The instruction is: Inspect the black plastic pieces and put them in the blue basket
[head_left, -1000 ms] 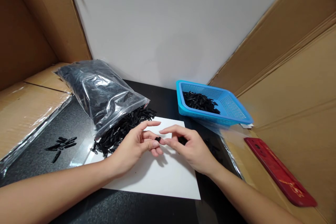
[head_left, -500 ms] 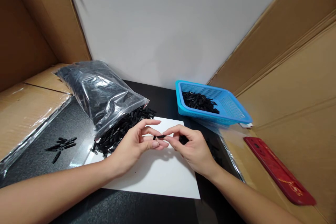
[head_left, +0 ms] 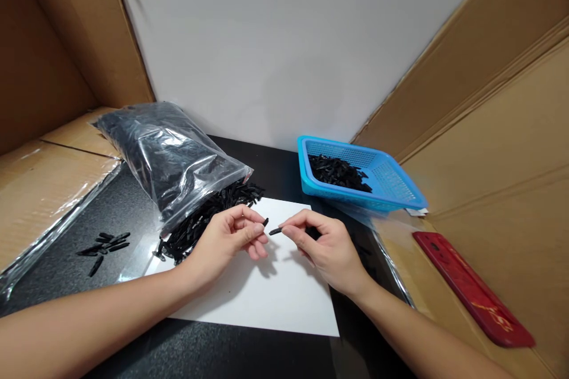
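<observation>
Over a white sheet (head_left: 284, 302), my left hand (head_left: 235, 234) pinches a small black piece (head_left: 265, 222) between thumb and forefinger, its other fingers curled. Facing it, my right hand (head_left: 326, 246) holds a slim black piece (head_left: 275, 231) by one end, the free end pointing left. The two pieces are slightly apart. A pile of black pieces (head_left: 195, 228) lies left of the sheet, partly beneath a clear plastic bag (head_left: 173, 154) filled with dark pieces. Past my right hand stands a blue basket (head_left: 364, 192) with more black pieces inside.
Several loose black pieces (head_left: 103, 246) lie on the dark table (head_left: 178, 349) at the left. A red object (head_left: 475, 290) rests on cardboard at the right. Cardboard walls (head_left: 498, 89) flank both sides, with a pale wall (head_left: 302, 41) behind.
My hands have moved slightly apart. The left fingers, spread before, have closed into a pinch and drawn back left, and the small piece and the slim piece now show separately.
</observation>
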Action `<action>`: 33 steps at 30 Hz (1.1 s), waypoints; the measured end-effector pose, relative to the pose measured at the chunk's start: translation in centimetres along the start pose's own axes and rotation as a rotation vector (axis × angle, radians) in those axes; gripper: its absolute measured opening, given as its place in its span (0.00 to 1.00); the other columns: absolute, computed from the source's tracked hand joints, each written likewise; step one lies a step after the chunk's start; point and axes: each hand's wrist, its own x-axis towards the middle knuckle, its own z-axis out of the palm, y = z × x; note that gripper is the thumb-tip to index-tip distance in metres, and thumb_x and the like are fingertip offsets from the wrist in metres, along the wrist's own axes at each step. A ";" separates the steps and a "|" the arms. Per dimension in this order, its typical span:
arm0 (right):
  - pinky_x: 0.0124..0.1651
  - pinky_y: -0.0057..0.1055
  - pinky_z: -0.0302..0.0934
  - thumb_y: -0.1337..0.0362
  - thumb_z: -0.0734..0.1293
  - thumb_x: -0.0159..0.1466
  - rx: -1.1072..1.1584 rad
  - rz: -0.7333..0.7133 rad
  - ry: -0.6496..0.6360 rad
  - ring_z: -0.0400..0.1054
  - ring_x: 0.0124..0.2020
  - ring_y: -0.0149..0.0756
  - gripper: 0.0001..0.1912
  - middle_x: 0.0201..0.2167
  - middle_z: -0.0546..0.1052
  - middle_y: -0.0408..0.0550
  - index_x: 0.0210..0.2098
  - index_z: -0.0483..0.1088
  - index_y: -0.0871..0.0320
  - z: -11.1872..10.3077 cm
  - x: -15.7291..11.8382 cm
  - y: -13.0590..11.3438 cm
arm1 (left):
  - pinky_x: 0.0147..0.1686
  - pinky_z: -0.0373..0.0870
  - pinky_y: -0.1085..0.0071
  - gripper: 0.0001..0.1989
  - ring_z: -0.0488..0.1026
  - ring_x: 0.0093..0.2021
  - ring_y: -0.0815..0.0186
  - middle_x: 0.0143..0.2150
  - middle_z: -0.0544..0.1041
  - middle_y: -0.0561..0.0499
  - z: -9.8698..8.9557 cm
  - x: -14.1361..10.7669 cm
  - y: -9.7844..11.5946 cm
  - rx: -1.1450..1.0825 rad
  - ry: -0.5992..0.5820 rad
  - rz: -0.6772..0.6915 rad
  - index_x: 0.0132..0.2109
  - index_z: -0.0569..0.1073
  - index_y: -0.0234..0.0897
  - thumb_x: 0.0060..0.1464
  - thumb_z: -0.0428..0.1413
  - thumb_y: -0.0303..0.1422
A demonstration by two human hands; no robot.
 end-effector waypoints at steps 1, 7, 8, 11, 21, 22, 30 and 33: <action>0.19 0.25 0.50 0.58 0.69 0.62 0.008 0.007 0.000 0.57 0.17 0.27 0.11 0.17 0.68 0.39 0.28 0.75 0.59 0.0 0.0 0.0 | 0.27 0.70 0.78 0.10 0.75 0.24 0.72 0.25 0.79 0.53 0.0 0.0 0.0 -0.002 0.003 -0.002 0.37 0.73 0.33 0.53 0.63 0.35; 0.18 0.24 0.48 0.59 0.70 0.61 0.036 0.026 -0.005 0.56 0.17 0.26 0.11 0.17 0.68 0.40 0.28 0.74 0.60 0.1 -0.1 0.1 | 0.33 0.69 0.77 0.07 0.74 0.28 0.73 0.27 0.80 0.53 -0.1 0.0 -0.1 0.014 0.011 -0.010 0.40 0.74 0.34 0.55 0.62 0.32; 0.17 0.23 0.47 0.59 0.70 0.60 0.063 0.043 -0.007 0.56 0.17 0.25 0.10 0.17 0.67 0.39 0.28 0.74 0.60 0.1 -0.1 0.1 | 0.33 0.69 0.77 0.07 0.74 0.27 0.73 0.27 0.80 0.53 -0.1 0.0 -0.1 0.020 0.013 -0.011 0.39 0.74 0.34 0.55 0.62 0.32; 0.14 0.21 0.41 0.58 0.70 0.60 0.307 0.163 -0.027 0.49 0.12 0.22 0.10 0.14 0.66 0.36 0.29 0.70 0.58 0.0 0.2 0.0 | 0.31 0.68 0.76 0.08 0.73 0.27 0.73 0.28 0.80 0.53 -0.1 0.0 -0.1 0.050 0.021 -0.002 0.39 0.72 0.34 0.54 0.62 0.33; 0.15 0.21 0.40 0.57 0.69 0.61 0.454 0.214 -0.099 0.46 0.12 0.21 0.14 0.14 0.64 0.34 0.26 0.64 0.56 -0.4 0.6 0.1 | 0.27 0.65 0.76 0.08 0.68 0.24 0.73 0.24 0.75 0.56 0.2 -0.2 0.1 0.086 0.020 0.023 0.39 0.69 0.35 0.55 0.60 0.32; 0.17 0.22 0.45 0.59 0.70 0.60 0.317 0.154 -0.073 0.50 0.14 0.23 0.10 0.14 0.63 0.34 0.29 0.68 0.56 -0.2 0.5 0.1 | 0.27 0.65 0.76 0.08 0.67 0.24 0.73 0.24 0.75 0.56 0.2 -0.2 0.1 0.084 0.011 0.024 0.39 0.69 0.35 0.55 0.60 0.32; 0.30 0.30 0.56 0.64 0.67 0.62 -0.135 -0.058 -0.045 0.62 0.24 0.32 0.07 0.23 0.73 0.43 0.34 0.78 0.57 0.0 0.0 -0.1 | 0.34 0.68 0.68 0.09 0.73 0.30 0.66 0.30 0.77 0.52 -0.2 -0.3 0.5 0.340 -0.062 0.115 0.46 0.66 0.38 0.61 0.53 0.36; 0.26 0.29 0.55 0.61 0.68 0.61 -0.061 0.006 -0.017 0.59 0.21 0.30 0.08 0.20 0.70 0.41 0.32 0.77 0.58 0.0 0.2 -0.2 | 0.50 0.64 0.58 0.11 0.72 0.50 0.56 0.48 0.77 0.42 -1.3 0.6 0.6 0.892 0.000 0.425 0.51 0.68 0.37 0.63 0.48 0.31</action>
